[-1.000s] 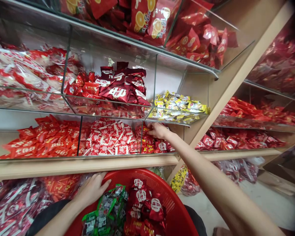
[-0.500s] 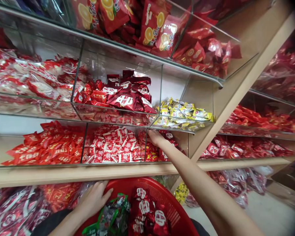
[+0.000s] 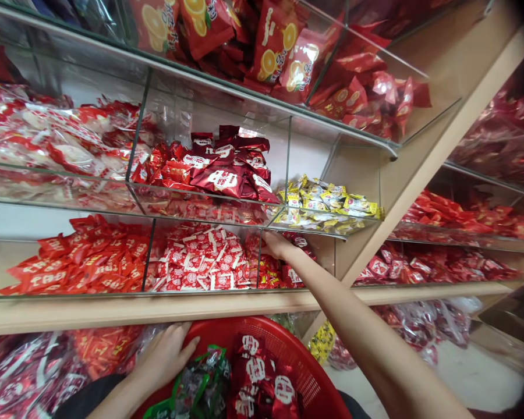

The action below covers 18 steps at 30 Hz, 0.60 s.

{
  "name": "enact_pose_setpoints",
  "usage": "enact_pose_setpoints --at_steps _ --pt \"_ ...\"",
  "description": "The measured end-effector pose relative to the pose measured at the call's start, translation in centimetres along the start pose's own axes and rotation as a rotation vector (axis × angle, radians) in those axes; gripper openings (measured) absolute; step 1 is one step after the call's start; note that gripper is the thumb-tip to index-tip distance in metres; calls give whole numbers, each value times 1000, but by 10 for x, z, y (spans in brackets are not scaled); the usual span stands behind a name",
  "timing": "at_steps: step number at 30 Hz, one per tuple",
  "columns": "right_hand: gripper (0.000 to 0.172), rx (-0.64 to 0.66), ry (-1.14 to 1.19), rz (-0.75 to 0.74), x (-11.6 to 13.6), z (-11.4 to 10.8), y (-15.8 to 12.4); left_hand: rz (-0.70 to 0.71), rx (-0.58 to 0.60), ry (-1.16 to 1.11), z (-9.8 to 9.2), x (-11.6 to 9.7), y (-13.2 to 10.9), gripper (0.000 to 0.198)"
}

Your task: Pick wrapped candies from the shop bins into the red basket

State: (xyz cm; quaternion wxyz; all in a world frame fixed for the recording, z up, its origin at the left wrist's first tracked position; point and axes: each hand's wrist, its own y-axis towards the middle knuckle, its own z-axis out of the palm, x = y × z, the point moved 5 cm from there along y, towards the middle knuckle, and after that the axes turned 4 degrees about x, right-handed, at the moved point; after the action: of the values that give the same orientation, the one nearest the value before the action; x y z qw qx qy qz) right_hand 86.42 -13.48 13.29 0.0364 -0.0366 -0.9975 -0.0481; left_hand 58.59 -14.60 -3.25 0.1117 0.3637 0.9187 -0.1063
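Nearest, the left hand (image 3: 168, 355) clasps the rim of the red basket (image 3: 297, 355), thumb inside, beside green packets (image 3: 201, 384) and dark red packets (image 3: 259, 378). Farther off, the right hand (image 3: 276, 244) lies among red sweets (image 3: 268, 270) in a lower glass compartment. Its fingers are hidden, so its grip cannot be told; yellow sweets (image 3: 327, 203) sit above.

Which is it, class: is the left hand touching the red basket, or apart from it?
Touching. The head view shows the left hand resting on the red basket, fingers over its rim.
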Motion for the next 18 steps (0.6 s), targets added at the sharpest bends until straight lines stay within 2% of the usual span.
enact_pose_setpoints --at_steps 6,12,14,18 --pt "40 -16 67 -31 2 -3 -2 -10 20 -4 -3 -2 -2 37" --pt "34 -94 164 22 -4 -16 -10 -21 9 -22 -3 -1 -2 37" --pt "33 -149 311 74 -6 -21 -14 -24 11 -22 -4 -1 -2 37" --pt "32 -307 848 223 -12 -25 -31 -13 8 -12 -7 -5 -2 38"
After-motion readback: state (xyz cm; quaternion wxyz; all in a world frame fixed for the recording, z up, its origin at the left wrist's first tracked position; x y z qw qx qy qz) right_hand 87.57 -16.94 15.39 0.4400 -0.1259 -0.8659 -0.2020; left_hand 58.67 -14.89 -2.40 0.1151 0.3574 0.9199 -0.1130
